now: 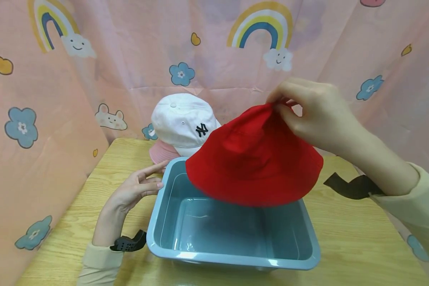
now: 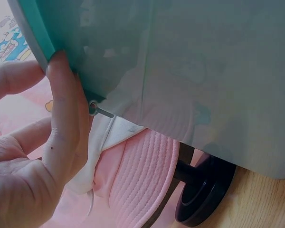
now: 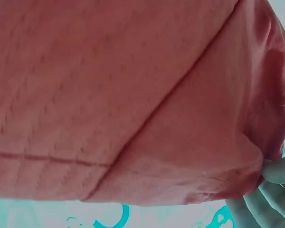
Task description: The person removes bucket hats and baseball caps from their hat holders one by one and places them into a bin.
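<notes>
A red bucket hat (image 1: pixel 250 159) hangs by its crown from my right hand (image 1: pixel 314 111), which pinches the fabric between thumb and fingers. Its brim tilts over the back right of a blue plastic bin (image 1: pixel 232 258), and the visible part of the bin's floor is bare. Stitched rows on the brim fill much of the right wrist view. My left hand (image 1: pixel 136 188) holds the bin's left rim; in the left wrist view the thumb and fingers (image 2: pixel 61 109) meet at the edge of the lip.
Behind the bin sit a white cap (image 1: pixel 182 119) with a black monogram and a pink hat (image 1: pixel 162 151) partly under it. A black round base (image 2: pixel 209 190) stands beside the pink brim. A patterned pink cloth (image 1: pixel 136 51) hangs behind the wooden table (image 1: pixel 343 238).
</notes>
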`<state>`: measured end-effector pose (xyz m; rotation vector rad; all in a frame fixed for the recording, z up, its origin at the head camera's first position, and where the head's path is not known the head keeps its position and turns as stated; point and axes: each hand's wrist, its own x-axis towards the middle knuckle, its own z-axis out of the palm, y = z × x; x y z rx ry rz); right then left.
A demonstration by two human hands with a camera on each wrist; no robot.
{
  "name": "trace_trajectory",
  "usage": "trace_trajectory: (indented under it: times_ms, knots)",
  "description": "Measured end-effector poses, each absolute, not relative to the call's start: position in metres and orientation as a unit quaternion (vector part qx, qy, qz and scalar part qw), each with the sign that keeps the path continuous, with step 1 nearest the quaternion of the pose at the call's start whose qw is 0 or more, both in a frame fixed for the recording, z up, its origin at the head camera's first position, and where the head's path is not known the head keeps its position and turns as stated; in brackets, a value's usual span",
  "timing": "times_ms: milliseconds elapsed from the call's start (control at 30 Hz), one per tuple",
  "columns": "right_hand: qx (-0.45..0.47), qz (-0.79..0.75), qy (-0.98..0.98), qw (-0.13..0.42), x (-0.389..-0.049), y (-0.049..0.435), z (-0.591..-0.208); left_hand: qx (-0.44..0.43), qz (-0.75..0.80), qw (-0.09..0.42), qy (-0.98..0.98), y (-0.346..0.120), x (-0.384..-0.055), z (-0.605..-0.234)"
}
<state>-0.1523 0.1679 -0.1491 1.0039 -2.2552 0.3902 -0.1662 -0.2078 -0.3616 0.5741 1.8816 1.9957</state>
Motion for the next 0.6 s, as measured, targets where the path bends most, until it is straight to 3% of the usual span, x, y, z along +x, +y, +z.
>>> trace_trajectory:
  times_ms: [600]
  knots:
    - [0.414, 0.156, -0.856, 0.268, -0.139, 0.162, -0.15, 0.204, 0.696, 0.171, 0.667, -0.207, -0.165, -0.359]
